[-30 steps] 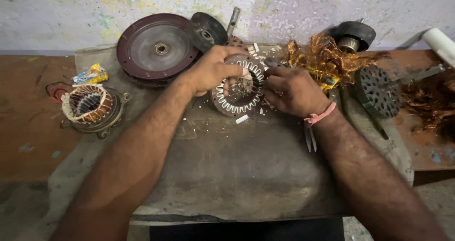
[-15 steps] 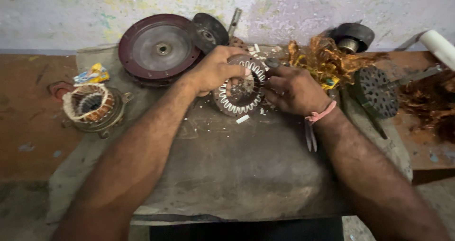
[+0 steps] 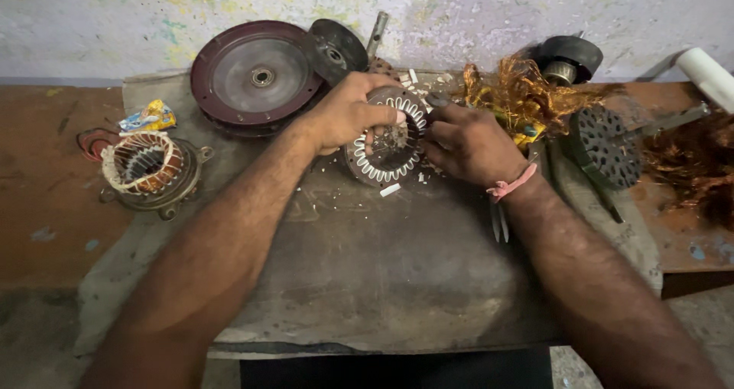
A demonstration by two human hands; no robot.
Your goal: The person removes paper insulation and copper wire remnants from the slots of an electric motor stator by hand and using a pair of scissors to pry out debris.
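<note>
On the grey slab (image 3: pixel 367 282), a bare stator core (image 3: pixel 386 140) is gripped at its upper rim by the left hand (image 3: pixel 344 113); the right hand (image 3: pixel 470 144) is closed against its right edge. White slot liners are seen mostly seated; no winding is fitted yet. Stripped copper wire (image 3: pixel 520 91) lies behind

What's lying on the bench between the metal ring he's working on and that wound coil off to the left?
In the head view, only his left forearm crosses the bench between them.
</note>
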